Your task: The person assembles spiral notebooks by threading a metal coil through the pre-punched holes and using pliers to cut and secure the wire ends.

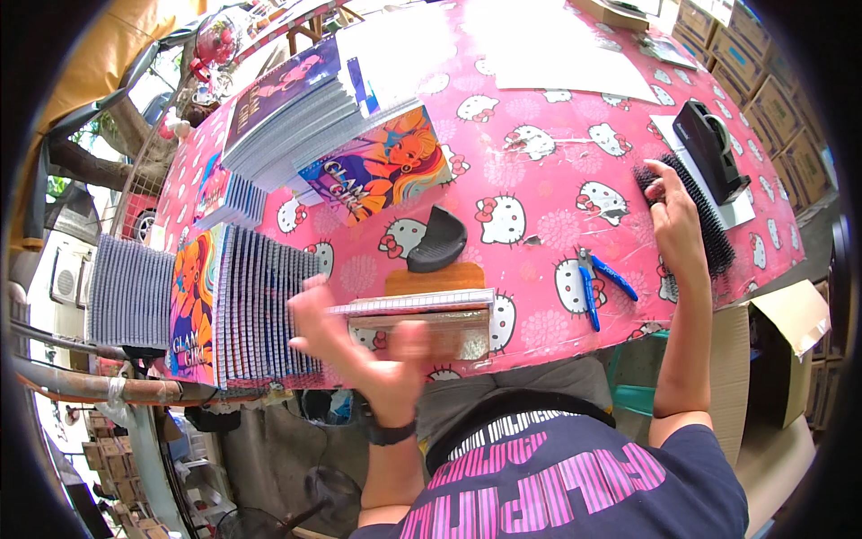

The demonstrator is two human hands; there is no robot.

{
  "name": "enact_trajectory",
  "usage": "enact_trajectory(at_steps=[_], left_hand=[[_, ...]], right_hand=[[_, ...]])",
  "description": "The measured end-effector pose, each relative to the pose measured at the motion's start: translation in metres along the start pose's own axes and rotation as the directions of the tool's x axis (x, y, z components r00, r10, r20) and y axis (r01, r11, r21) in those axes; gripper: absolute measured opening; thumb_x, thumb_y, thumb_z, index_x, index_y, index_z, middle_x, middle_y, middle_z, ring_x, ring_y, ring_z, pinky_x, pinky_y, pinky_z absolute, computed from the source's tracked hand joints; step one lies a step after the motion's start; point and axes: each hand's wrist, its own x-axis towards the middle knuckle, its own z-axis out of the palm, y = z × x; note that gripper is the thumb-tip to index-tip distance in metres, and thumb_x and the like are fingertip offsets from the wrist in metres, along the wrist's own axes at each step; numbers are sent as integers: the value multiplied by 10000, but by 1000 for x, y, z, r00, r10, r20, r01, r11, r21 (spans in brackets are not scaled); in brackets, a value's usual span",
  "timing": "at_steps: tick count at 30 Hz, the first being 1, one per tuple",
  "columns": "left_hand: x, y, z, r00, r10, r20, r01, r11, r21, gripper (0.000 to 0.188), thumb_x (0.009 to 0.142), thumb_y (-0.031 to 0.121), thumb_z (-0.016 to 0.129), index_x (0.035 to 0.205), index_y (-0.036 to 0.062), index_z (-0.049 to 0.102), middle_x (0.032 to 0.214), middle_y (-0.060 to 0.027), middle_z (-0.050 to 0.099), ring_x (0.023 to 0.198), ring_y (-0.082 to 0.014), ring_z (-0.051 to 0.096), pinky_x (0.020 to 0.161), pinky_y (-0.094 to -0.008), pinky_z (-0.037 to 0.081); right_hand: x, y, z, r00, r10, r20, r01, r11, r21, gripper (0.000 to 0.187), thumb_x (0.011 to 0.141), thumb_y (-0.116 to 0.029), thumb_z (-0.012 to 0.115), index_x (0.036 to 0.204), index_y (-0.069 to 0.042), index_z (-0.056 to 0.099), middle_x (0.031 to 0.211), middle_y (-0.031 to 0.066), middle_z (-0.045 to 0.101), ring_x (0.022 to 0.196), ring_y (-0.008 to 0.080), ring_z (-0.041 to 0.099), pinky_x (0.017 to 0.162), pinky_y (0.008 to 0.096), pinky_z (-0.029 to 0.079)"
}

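My left hand [373, 359], blurred by motion, has its fingers spread and empty above the table's front edge. It hovers between a row of notebooks standing on edge [265, 301] and a clear-covered wooden block [422, 334] with a white wire-grid strip [431, 303] behind it. At the right, my right hand [673, 216] reaches onto a pile of black spiral binding coils [705, 229], its fingers curled in at the coils. How many coils it grips is hidden. Blue-handled cutters [594, 286] lie on the pink tablecloth [548, 225], left of my right forearm.
A black curved wedge [437, 240] stands behind the block. Stacks of illustrated notebooks [292, 121] fill the left side, one cover [373, 166] facing up. A black hole punch [711, 148] sits beyond the coils. An open cardboard box [763, 359] stands at right.
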Motion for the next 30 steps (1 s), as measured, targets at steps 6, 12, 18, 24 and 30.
enact_trajectory(at_steps=[6,12,18,24,30], left_hand=[[-8,32,36,907,121,403,-205,963,174,519,686,504,751,1043,150,624,1024,-19,586,1122,-223,512,1075,-603,-45],[-10,37,47,943,223,245,-264,953,149,370,755,393,704,1035,156,651,987,-7,603,1131,-223,510,1072,-628,-38],[1,42,31,911,168,376,-198,979,43,327,794,336,683,1053,139,648,1105,-15,626,1151,-222,520,1099,-591,-11],[10,28,17,910,216,354,-131,959,-250,145,811,111,693,954,107,677,922,-29,669,965,-212,605,1053,-399,243],[12,28,17,918,201,341,-120,962,-245,81,805,133,706,881,110,692,858,-15,654,880,-183,601,966,-366,307]], right_hand=[[-38,-97,15,803,-388,452,86,827,556,269,936,-83,477,1189,-9,524,808,146,557,716,242,562,709,338,474],[-51,-114,32,799,-422,429,76,778,624,224,911,-86,550,1126,-26,570,900,149,612,825,306,622,735,367,490],[-45,-112,41,817,-465,341,182,769,613,153,837,-72,640,988,-49,629,903,114,606,842,296,608,731,358,483],[-39,-114,51,809,-561,177,375,723,580,165,736,7,645,876,-77,620,855,70,568,883,279,555,785,374,451],[-37,-112,57,746,-645,169,438,666,604,171,723,18,635,858,-84,618,847,64,557,870,268,545,795,381,437]])
